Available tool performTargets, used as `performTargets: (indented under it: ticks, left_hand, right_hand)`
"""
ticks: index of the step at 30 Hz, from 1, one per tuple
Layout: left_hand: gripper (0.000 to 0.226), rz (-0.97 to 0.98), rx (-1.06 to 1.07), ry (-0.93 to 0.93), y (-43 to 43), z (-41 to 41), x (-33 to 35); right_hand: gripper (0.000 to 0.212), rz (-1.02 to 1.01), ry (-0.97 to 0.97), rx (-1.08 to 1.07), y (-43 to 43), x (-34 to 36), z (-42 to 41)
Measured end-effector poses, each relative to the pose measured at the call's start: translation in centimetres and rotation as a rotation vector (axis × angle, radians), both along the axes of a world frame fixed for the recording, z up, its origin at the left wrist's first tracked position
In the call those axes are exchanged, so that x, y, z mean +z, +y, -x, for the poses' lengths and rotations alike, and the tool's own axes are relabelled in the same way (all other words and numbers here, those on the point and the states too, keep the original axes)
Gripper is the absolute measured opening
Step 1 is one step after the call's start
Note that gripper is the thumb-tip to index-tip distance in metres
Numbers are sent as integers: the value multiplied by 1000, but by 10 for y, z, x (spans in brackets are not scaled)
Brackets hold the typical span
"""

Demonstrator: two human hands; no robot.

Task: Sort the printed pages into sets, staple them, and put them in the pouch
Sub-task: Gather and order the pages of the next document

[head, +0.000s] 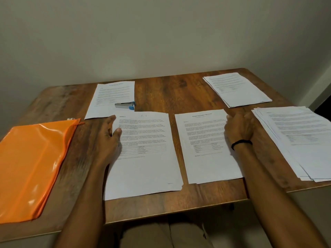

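Hands lie flat, fingers relaxed: left hand [107, 138] on one page stack [146, 167], right hand [239, 128] on the neighbouring stack [206, 163] beside it.

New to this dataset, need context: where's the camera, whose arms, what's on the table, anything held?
No robot: a person's two bare hands, filmed by one wide-angle camera on their head, looking down. On the table lie five piles of printed pages, an orange pouch at left, and a stapler on the far-left pile. The left hand rests open on the middle pile; the right hand rests on the next pile. Neither holds anything.
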State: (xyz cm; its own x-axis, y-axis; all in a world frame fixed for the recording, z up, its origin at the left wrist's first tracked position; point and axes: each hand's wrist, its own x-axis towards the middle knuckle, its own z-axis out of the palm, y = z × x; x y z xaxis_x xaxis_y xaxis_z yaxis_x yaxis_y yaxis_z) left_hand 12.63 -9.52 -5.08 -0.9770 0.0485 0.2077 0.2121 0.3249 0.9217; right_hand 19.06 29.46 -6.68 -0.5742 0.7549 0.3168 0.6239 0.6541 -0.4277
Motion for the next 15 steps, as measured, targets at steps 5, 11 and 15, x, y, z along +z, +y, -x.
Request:
performTargets:
  ticks: [5,11,15]
  left_hand:
    - [49,-17,-17,-10,-4,6,-6]
    - [49,-115,-37,-20,-2,6,-5]
    - [52,-212,-78,-55,-3,7,-8]
  right_hand:
    - [55,-4,-173,212,-26,-20,-2]
    - [48,35,51,216,-61,-1,1]
    - [43,549,186,484,-123,13,17]
